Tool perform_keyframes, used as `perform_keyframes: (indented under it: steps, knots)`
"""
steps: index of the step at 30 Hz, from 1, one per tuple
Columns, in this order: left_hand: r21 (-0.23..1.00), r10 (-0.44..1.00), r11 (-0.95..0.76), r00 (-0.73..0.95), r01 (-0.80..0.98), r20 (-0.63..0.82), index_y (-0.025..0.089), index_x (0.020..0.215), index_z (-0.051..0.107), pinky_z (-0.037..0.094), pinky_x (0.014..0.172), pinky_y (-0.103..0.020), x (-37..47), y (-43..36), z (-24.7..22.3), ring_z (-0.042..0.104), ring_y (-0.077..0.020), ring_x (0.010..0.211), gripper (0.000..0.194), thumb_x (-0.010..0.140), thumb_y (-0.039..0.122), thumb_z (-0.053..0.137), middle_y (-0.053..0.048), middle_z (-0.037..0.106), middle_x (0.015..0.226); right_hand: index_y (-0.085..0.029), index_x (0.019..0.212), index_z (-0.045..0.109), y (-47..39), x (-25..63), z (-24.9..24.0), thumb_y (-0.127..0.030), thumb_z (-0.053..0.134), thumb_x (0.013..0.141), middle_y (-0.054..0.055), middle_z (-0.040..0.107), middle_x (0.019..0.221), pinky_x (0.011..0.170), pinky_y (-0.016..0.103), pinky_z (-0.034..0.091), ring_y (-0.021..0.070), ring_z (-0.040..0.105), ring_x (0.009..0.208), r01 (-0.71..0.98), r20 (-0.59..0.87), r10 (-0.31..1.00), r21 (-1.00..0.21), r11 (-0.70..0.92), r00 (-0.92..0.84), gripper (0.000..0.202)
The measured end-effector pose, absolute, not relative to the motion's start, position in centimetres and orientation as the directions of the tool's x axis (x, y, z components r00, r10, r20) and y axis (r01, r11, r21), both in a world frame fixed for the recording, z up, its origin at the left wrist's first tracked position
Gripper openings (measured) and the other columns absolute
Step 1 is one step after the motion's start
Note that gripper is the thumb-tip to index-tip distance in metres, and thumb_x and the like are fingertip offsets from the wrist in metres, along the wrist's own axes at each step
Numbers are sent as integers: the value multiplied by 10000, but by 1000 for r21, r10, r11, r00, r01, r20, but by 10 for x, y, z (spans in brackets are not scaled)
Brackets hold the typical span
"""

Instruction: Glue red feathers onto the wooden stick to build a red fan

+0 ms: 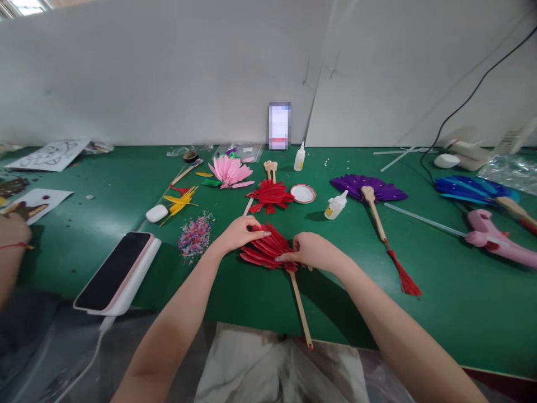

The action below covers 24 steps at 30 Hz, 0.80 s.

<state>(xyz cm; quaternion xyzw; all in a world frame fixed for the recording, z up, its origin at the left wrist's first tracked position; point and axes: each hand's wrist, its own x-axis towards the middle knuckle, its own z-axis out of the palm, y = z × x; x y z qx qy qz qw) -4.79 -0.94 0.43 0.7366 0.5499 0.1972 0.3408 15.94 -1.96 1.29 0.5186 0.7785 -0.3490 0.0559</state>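
Observation:
A red feather fan (262, 254) with a wooden handle (301, 308) lies near the front edge of the green table (419, 330). My left hand (241, 232) pinches a red feather at the fan's upper left. At the right side, my right hand (314, 250) has its thumb and fingers closed on feathers near the base. Just behind are a pile of red feathers (273, 195), a round white lid (302, 193) and a glue bottle (336, 206).
Left are a phone (115, 271), colourful bits (196, 236), yellow feathers (181, 204) and another person's hand (14, 229). Pink feathers (230, 170) lie behind. Rightward are a purple fan (369, 187), a blue fan (472, 190) and a pink glue gun (495, 240).

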Motion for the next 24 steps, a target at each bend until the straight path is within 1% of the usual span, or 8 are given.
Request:
perform_keyframes:
  steps: [4, 9, 13, 15, 19, 21, 24]
  knots:
    - [711, 940, -184, 332, 679, -74, 166, 550, 566, 363, 606, -250, -48, -10, 3, 492, -126, 622, 377, 707, 509, 565, -1, 536, 647, -167, 548, 564, -20, 159, 13, -720, 513, 638, 33, 606, 469, 416, 217, 345, 123, 533, 402, 844, -448, 772, -494, 207, -451, 562]
    - [710, 940, -199, 336, 675, -56, 170, 573, 593, 375, 628, -252, -47, -10, 2, 518, -137, 661, 346, 695, 493, 587, -14, 572, 695, -168, 532, 555, -19, 159, 12, -738, 509, 618, 34, 602, 461, 407, 215, 347, 124, 531, 395, 842, -456, 768, -503, 195, -451, 578]
    - [718, 954, -152, 290, 679, -73, 175, 639, 638, 392, 639, -258, -49, -11, 3, 534, -150, 677, 329, 658, 503, 617, -26, 604, 732, -165, 541, 565, -20, 159, 13, -730, 516, 622, 39, 606, 470, 414, 215, 347, 128, 540, 411, 845, -451, 773, -498, 197, -446, 573]
    - [728, 969, -96, 233, 678, -89, 176, 694, 660, 396, 627, -261, -54, -10, 5, 538, -156, 675, 363, 669, 531, 590, -31, 609, 753, -163, 540, 566, -20, 159, 13, -728, 518, 622, 41, 603, 467, 419, 216, 346, 130, 541, 416, 851, -450, 777, -487, 199, -439, 573]
    - [730, 989, -22, 123, 683, -85, 172, 713, 680, 389, 660, -263, -65, -9, 8, 549, -164, 716, 444, 788, 525, 423, -34, 601, 775, -162, 525, 561, -20, 160, 13, -765, 470, 619, 45, 602, 466, 424, 217, 348, 127, 537, 410, 846, -451, 771, -493, 204, -449, 618]
    - [725, 988, -6, 114, 689, -101, 163, 717, 678, 384, 663, -262, -67, -9, 8, 549, -167, 718, 455, 799, 518, 405, -31, 598, 763, -162, 516, 557, -20, 161, 12, -784, 426, 629, 48, 604, 471, 427, 216, 348, 126, 537, 412, 836, -439, 771, -506, 212, -461, 646]
    - [727, 977, -31, 173, 686, -122, 152, 729, 673, 384, 648, -255, -64, -9, 6, 550, -167, 717, 429, 770, 522, 460, -31, 600, 770, -163, 509, 551, -20, 160, 13, -789, 412, 633, 48, 602, 467, 431, 211, 349, 121, 536, 410, 833, -440, 770, -512, 208, -462, 653]
